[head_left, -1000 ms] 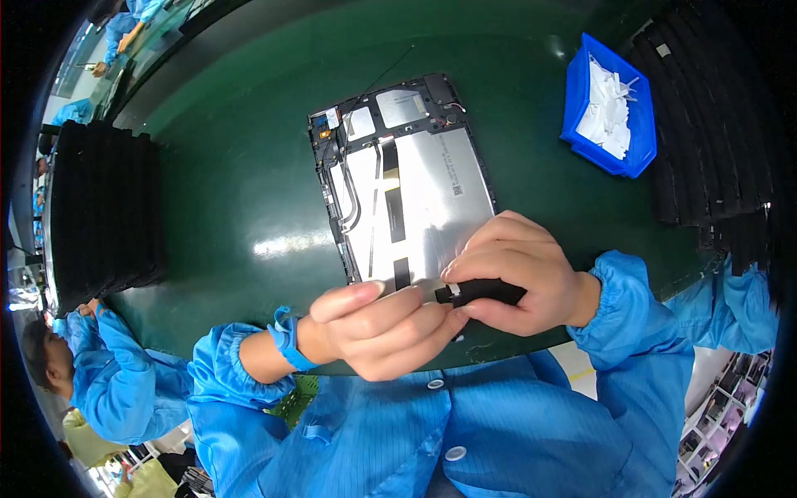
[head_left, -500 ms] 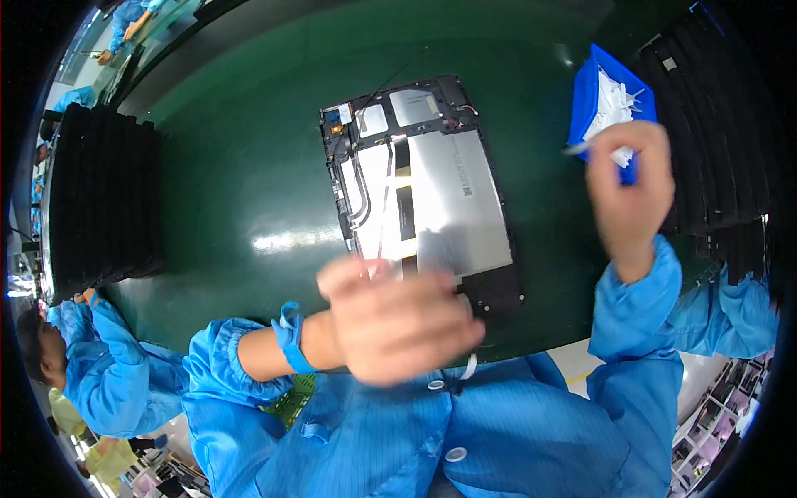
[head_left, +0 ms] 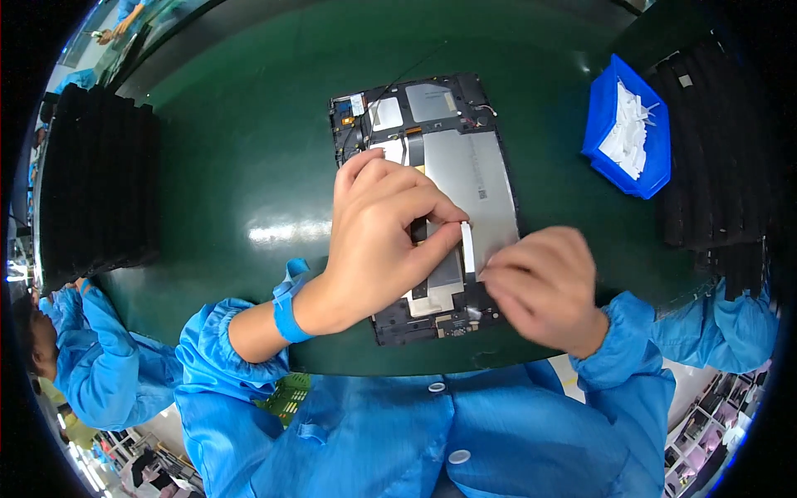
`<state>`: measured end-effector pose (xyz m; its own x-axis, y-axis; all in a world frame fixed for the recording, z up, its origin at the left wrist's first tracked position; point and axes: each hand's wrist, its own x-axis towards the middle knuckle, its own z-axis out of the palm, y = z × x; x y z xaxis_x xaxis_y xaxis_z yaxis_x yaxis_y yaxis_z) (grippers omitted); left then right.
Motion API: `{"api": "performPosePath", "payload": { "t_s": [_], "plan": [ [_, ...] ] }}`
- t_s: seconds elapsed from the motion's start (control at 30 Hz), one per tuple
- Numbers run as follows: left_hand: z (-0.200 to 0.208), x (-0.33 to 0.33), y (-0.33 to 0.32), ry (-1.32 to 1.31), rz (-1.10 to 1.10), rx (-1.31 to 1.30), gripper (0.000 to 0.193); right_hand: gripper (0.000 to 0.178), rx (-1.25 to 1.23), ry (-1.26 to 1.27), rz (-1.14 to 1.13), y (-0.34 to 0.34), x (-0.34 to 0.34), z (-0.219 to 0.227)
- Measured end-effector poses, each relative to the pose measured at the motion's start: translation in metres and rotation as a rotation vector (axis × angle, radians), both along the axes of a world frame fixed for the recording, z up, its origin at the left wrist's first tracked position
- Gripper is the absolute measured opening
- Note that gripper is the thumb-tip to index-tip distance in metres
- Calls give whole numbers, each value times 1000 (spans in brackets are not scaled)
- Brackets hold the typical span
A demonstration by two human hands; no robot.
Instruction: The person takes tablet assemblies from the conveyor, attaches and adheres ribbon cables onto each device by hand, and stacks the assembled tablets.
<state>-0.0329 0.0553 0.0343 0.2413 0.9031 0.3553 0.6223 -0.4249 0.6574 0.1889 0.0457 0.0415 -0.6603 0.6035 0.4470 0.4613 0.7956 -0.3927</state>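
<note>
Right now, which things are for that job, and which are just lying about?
In use:
- left hand and right hand
- narrow white strip between the hands
- flat silver and black device panel beneath
- probably the blue plastic bin of white scraps

Seemingly lying about:
- black layered stack at left, another at right
- green slotted plastic basket

Open flat electronic device (head_left: 455, 158): lies flat, inner side up, slightly askew, black frame exposed. A large silver panel (head_left: 483, 178) fills much of its right half; two smaller pale panels occupy its far end. Thin dark wires run along its far left portion. A small circuit board (head_left: 457, 325) sits at its near end. Middle left area obscured.

White strip (head_left: 467, 246): narrow, straight, dark at its lower end, positioned over the device's near right portion. Attachment to device: cannot be determined.
</note>
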Motion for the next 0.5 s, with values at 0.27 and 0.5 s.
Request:
{"api": "performPosePath", "payload": {
  "t_s": [0.27,0.5],
  "plan": [
    [0,0,-2,0,15,-2,9,18,-42,36,-30,-14,-9,-1],
    [0,1,-3,19,18,6,9,13,-63,36,-46,-16,-11,-2]
  ]
}}
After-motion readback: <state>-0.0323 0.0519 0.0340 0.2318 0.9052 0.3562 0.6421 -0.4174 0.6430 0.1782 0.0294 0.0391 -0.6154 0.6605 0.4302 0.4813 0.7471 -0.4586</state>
